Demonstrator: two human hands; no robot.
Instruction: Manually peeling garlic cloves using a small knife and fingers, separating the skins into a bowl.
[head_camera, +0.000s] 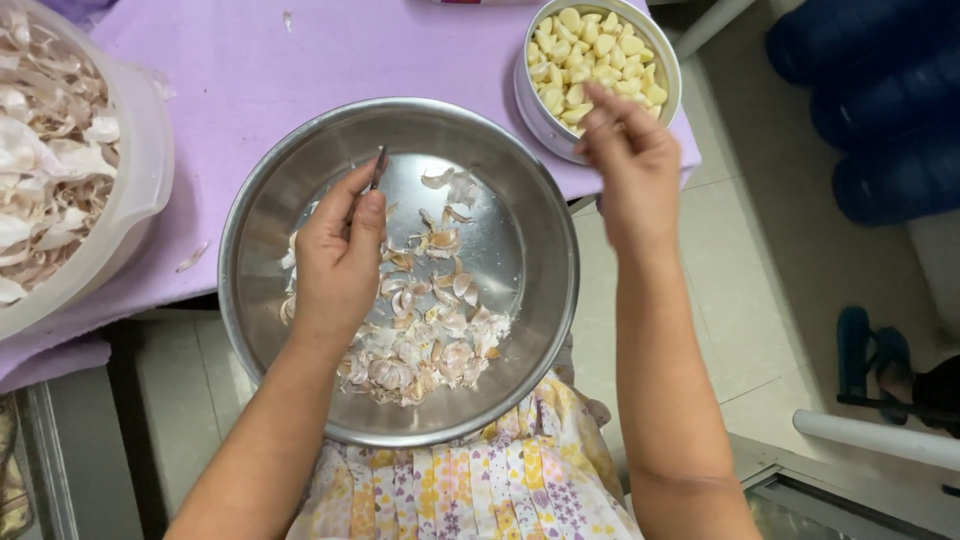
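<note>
A large steel bowl (290, 170) rests on my lap, with a heap of garlic skins (430, 330) and some unpeeled cloves in its bottom. My left hand (335, 265) hovers inside the bowl and grips a small dark knife (377, 168), blade pointing up. My right hand (630, 165) is raised over the near rim of a round white tin (525, 100) filled with peeled garlic cloves (590, 50). Its fingertips are pinched together; whether a clove sits between them is hidden.
A clear plastic tub (140, 180) heaped with dry garlic skins stands at the left on a lilac tablecloth (260, 60). Tiled floor lies to the right, with blue water jugs (880, 100) and another person's sandalled foot (870, 355).
</note>
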